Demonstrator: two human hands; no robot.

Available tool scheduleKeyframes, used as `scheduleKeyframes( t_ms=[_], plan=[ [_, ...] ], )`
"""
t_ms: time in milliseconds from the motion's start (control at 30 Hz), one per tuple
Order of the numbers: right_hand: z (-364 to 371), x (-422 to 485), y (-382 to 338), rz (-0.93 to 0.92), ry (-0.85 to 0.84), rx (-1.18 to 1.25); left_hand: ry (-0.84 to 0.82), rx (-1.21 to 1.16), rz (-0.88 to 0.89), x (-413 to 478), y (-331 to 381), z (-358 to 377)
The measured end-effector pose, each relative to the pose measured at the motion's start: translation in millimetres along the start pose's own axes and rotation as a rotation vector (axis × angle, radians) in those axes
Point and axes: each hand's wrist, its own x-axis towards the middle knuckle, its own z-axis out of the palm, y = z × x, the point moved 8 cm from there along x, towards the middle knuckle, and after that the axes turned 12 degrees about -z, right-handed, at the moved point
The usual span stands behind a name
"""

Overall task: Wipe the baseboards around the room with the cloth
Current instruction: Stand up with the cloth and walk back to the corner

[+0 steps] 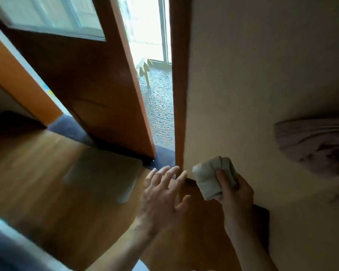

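Wall: baseboard (261,218) far end meets door frame (179,94).
Right hand (237,194): fingers clenched around cloth (209,178).
Left hand (164,194): released, splayed.
Next, likely: press cloth down, sweep along.

Right hand (236,194) closed around a folded grey cloth (213,178), pressed against the wall (262,75) just above the dark baseboard (261,218), near the door frame (179,94). Left hand (162,196) spread flat and empty above the wooden floor (47,182), fingers (171,173) reaching toward the frame's foot. Door (90,85) ajar.
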Motion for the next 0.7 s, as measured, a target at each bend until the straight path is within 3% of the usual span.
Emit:
scheduleKeyframes(
  t_ms=[367, 700],
  plan=[
    [250, -84, 25, 0.052, -0.488, -0.005, 0.138, -0.023, -0.532, -80, -228, -69],
    [462, -185, 40, 0.07, -0.772, -0.01, 0.21, 0.0, -0.773, -139, -437, -110]
  ],
)
